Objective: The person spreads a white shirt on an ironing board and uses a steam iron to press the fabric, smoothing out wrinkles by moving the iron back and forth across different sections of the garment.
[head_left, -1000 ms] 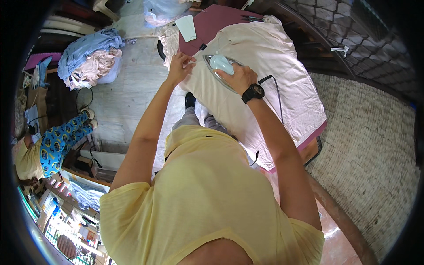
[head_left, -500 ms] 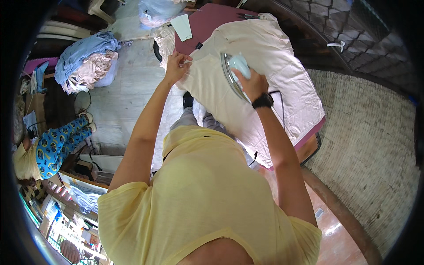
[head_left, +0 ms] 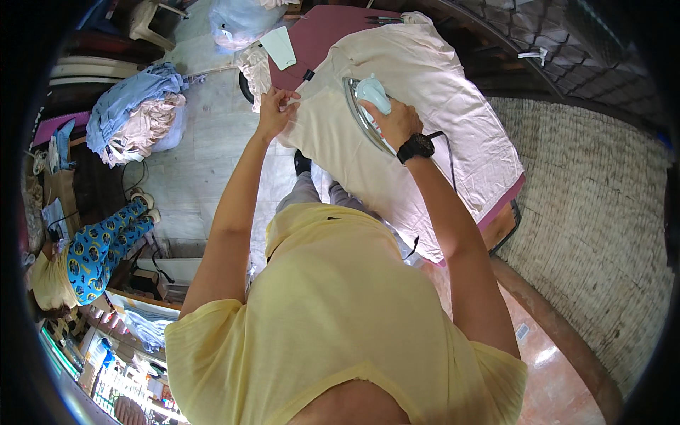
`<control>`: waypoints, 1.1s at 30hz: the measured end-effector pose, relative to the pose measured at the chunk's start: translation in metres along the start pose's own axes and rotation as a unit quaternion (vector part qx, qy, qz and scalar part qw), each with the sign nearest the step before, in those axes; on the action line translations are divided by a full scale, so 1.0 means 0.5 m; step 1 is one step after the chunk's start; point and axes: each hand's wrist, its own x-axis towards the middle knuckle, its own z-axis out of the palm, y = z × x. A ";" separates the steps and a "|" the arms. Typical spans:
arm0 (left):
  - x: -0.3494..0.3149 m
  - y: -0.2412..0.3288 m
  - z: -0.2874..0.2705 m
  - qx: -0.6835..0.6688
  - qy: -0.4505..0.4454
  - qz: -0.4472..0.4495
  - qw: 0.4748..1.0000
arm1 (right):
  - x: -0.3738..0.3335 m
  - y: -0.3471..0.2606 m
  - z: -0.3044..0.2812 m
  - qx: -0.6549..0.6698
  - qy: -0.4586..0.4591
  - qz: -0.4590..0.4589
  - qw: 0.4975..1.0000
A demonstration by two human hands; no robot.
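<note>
Iron [head_left: 370, 92]: pale blue-green body on a shiny metal plate, just past 12 o'clock from the middle of the view, nose toward 11; it is over the cloth, but I cannot tell if the whole plate lies flat.
Cloth [head_left: 432, 159]: pale pink, spread from 12 to 2 o'clock, fairly smooth near the iron and creased farther right.
Right hand [head_left: 395, 122]: at 1 o'clock, wrapped around the iron's handle and partly covering it; a black watch [head_left: 416, 147] sits on the wrist.
Left hand [head_left: 277, 113]: at 11 o'clock, at the cloth's near-left edge, fingers bent, thumb and fingertips only a narrow gap apart; I cannot tell whether fabric is pinched between them.
Cord [head_left: 451, 159]: dark, looping at 2 o'clock beside the right wrist, over the cloth.
Board [head_left: 312, 32]: maroon, under the cloth, bare toward 12 o'clock, carrying a white card [head_left: 278, 48] and slim dark tools [head_left: 384, 20].
Around: a clear plastic bag [head_left: 244, 25] at 11 o'clock; a clothes heap [head_left: 134, 106], blue and pink, at 10; another person in blue patterned trousers [head_left: 99, 255] near 9; a mesh gate [head_left: 559, 49] between 1 and 2.
In the way: the person's yellow shirt [head_left: 347, 297] fills 6 o'clock, hiding the floor there.
</note>
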 end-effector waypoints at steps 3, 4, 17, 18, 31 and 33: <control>0.002 -0.014 0.011 -0.024 0.016 -0.003 1.000 | 0.004 -0.019 -0.006 -0.039 0.052 -0.019 0.998; -0.002 -0.020 0.012 -0.017 0.010 -0.011 1.000 | 0.003 -0.021 -0.004 -0.027 0.043 -0.017 0.999; 0.022 0.123 0.113 0.208 0.055 0.014 0.976 | -0.058 0.005 -0.066 0.036 -0.022 -0.024 0.999; 0.028 0.128 0.118 0.219 0.047 0.028 0.974 | -0.087 0.047 -0.070 0.041 -0.024 -0.006 0.999; 0.070 0.133 0.180 0.164 0.051 0.039 0.984 | -0.296 0.337 -0.055 -0.028 0.148 -0.089 0.985; 0.068 0.163 0.173 0.217 0.064 0.029 0.974 | -0.251 0.258 -0.061 -0.018 0.135 -0.092 0.986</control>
